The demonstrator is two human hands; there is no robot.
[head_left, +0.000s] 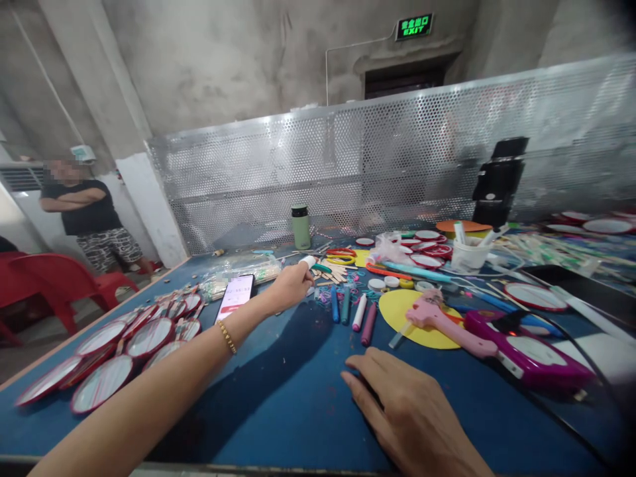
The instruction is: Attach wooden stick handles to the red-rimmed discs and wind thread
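- The left hand (291,283) is stretched far out over the blue counter (278,397), its fingers (304,270) clenched around a small white cylinder (309,261), which pokes out past the fingertips.
- Just beyond those fingers lies a loose heap of wooden craft sticks (334,271) and scissors with yellow handles (340,257).
- Just behind the left wrist, a phone (235,295) lies with its screen lit; a gold bracelet (227,336) sits on the forearm.
- The right hand (402,404) rests palm down on the counter, fingers (358,371) released and spread, grasping nothing.
- Just ahead of the right fingers lie coloured markers (354,311) side by side, and beside them a yellow paper disc (397,311) with a pink glue gun (442,319) on it.
- Well to the left of both hands lie red-rimmed round mirrors (106,348) in overlapping rows.
- A person with folded arms (84,209) stands off the counter's far left corner.
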